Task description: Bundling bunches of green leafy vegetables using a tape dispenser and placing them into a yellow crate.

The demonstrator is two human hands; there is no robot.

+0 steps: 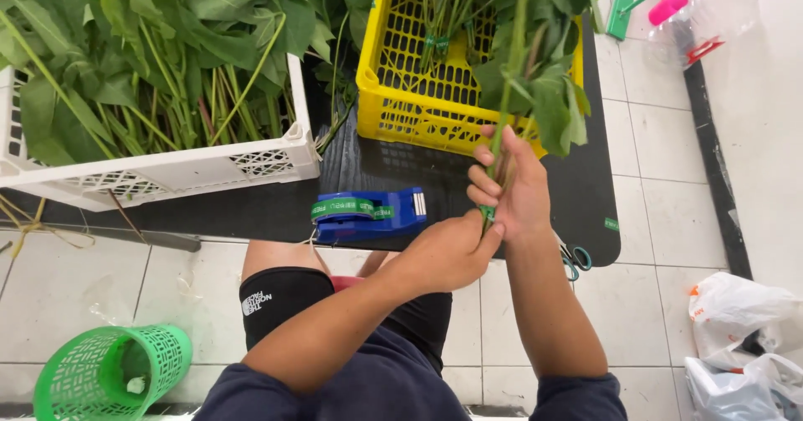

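The right hand (512,188) is wrapped around a bunch of leafy green stems (520,78), fingers curled tight about the lower stalks so the bunch stands upright, its leaves rising above the knuckles in front of the yellow crate (393,95). The left hand (447,254) sits just below and to the left of those fingers, its fingertips pinched narrow on the base of the stems, where a bit of green tape shows; the two hands touch there. Just left of the left hand's knuckles lies a blue tape dispenser (368,214) on the black mat (585,195). A white crate (167,170) full of greens stands farther left. Scissors (574,259) lie just right of the right wrist, and a green basket (113,372) stands on the tiled floor (661,137).
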